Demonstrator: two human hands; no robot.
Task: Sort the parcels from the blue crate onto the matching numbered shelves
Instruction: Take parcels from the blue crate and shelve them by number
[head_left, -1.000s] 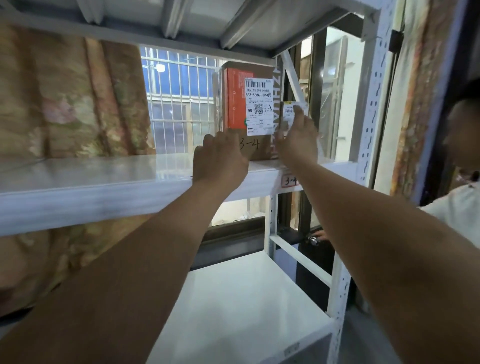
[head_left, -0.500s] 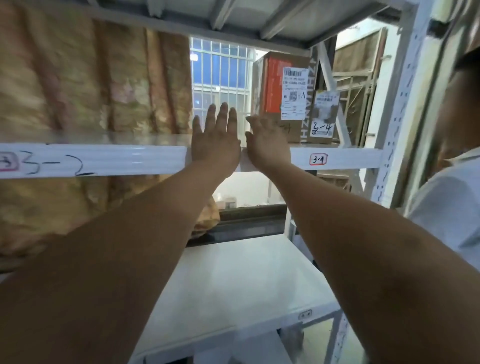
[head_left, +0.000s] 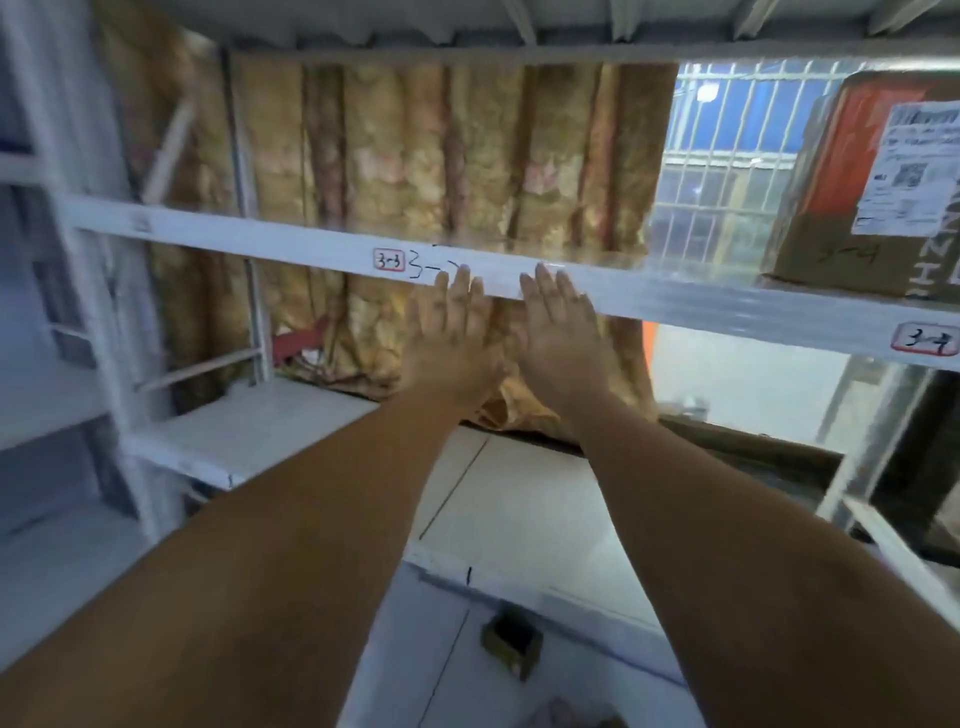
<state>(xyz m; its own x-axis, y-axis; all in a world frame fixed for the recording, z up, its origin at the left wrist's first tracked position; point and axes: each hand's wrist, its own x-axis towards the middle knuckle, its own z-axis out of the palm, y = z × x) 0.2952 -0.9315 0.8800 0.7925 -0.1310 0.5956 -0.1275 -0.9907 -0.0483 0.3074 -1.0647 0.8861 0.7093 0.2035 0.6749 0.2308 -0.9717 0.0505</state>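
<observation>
Head: L hand, R hand outstretched, flat

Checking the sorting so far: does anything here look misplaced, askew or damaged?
The parcel marked 3-4 stands above the 3-4 label, as it should. One oddity: a small brown box lies skewed low down, below the front edge of the lower shelf.
</observation>
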